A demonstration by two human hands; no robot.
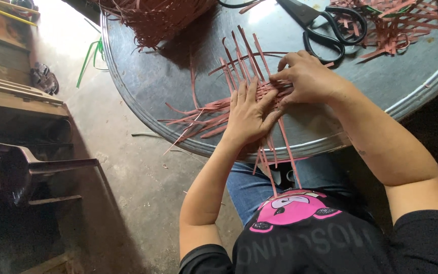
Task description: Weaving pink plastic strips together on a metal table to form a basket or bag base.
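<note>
The person sits at a round metal desk (178, 76); both bare hands work on a flat woven mat of reddish-brown strips (252, 96) lying near the desk's front edge. The left hand (249, 114) lies palm-down on the woven part, fingers spread and extended, pressing the strips flat; it grips nothing. The right hand (307, 78) rests just beside it, touching the mat's right side; its fingers curl down onto the weave, and the fingertips appear to pinch a strip end, though the view is too coarse to confirm this.

Loose strip ends fan out from the woven centre: one set points away from the person across the desk; another spreads to the left; several hang over the front rim toward the person's lap.

A pair of black-handled scissors (325, 28) lies on the desk beyond the right hand, apart from it. A bundle of reddish strips (158, 20) sits at the desk's far side; a second tangle of strips (396, 25) lies at the far right, just beside the scissors.

On the concrete floor (128, 172) to the left lie green strips (89, 58); a dark plastic chair (21, 170) stands near the left edge.
</note>
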